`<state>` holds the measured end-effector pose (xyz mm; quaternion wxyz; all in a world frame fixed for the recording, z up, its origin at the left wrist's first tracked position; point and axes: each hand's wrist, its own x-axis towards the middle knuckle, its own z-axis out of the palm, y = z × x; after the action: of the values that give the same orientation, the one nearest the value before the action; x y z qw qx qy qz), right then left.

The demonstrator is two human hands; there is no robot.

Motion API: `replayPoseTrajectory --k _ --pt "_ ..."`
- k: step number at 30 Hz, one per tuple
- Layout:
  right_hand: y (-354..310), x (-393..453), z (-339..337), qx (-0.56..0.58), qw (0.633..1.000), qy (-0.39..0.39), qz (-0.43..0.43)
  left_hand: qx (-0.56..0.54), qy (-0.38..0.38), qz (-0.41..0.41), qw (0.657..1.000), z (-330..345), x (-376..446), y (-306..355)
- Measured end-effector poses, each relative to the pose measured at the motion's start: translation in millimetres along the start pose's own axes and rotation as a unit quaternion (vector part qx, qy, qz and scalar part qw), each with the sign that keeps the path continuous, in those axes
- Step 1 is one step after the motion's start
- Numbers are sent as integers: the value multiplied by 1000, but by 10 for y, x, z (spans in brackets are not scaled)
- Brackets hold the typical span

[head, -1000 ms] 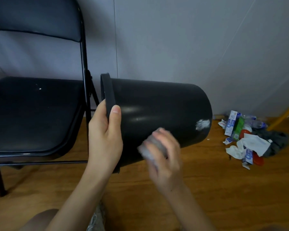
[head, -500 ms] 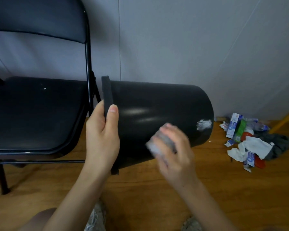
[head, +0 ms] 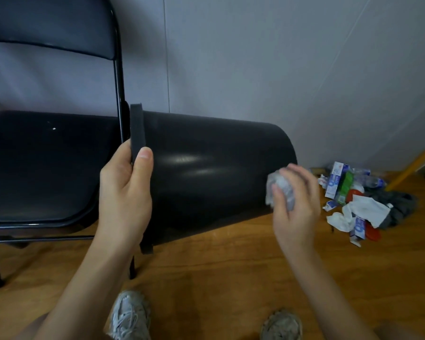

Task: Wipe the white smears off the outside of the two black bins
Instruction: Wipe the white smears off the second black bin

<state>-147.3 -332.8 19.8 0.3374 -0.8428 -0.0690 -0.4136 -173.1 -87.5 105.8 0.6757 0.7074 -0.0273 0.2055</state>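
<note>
A black bin [head: 206,173] is held on its side above the wooden floor, its mouth to the left and its base to the right. My left hand [head: 125,192] grips its rim, thumb on the outer wall. My right hand [head: 296,200] holds a crumpled grey-white wipe [head: 280,190] against the bin's wall near the base edge. The white smear seen there before is hidden behind the wipe and hand. Only one bin is in view.
A black folding chair [head: 47,163] stands at the left, right behind the bin's rim. A heap of litter [head: 353,200] with cartons, tissues, a bottle and dark cloth lies on the floor [head: 219,278] at the right by the wall. My two shoes show at the bottom.
My right hand has slid the wipe along the bin's wall from the middle to the base end, over the white smear. The left hand has kept its grip on the rim.
</note>
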Motion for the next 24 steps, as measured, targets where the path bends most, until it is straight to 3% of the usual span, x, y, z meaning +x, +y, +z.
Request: replayPoseTrajectory --k 3,9,14,19,24 --pt "-115 25 38 19 997 34 70 -6 5 -2 1000 -2 -4 16" --pt "-45 -252 56 18 996 -61 -59 4 -7 -14 1000 -7 7 9" --pt "-138 17 110 54 994 39 88 1 -4 -7 1000 -5 -6 50" --pt "-138 -504 179 71 996 11 47 4 -15 -25 1000 1 -16 31" --pt "-79 -53 113 58 994 27 84 -11 -23 -29 999 -37 7 60"
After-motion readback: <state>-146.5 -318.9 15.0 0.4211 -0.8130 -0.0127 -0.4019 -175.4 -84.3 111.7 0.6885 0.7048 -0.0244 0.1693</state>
